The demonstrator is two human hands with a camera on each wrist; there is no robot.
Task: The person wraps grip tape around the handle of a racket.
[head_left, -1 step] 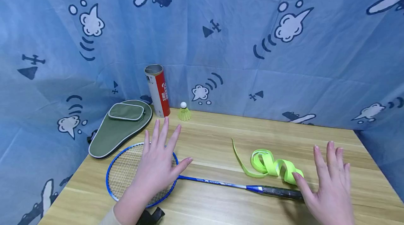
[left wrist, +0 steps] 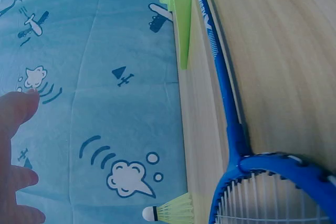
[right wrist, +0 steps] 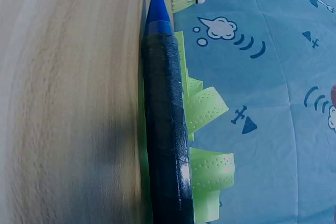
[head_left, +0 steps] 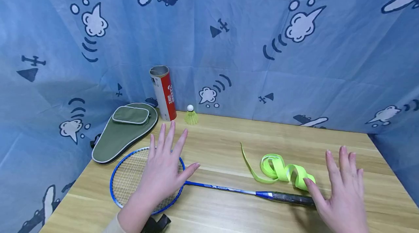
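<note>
A blue badminton racket (head_left: 222,188) lies across the wooden table, its strung head to the left and its black handle (right wrist: 167,124) to the right. My left hand (head_left: 165,171) is over the racket head, fingers straight and spread, holding nothing. On the right, my right hand (head_left: 342,189) has spread fingers too and nothing in it; its thumb overlaps the handle's end in the head view. Just behind the handle lies a loosely coiled strip of lime-green perforated grip tape (head_left: 278,170), one thin end trailing left. Only fingertips of the left hand show in the left wrist view.
At the back left stands an open red and white shuttlecock tube (head_left: 166,96), with a yellow shuttlecock (head_left: 191,115) cork-up beside it. A green padded paddle case (head_left: 126,135) lies left of them. A black object (head_left: 157,224) sits at the front edge. Blue printed cloth (head_left: 242,44) hangs behind.
</note>
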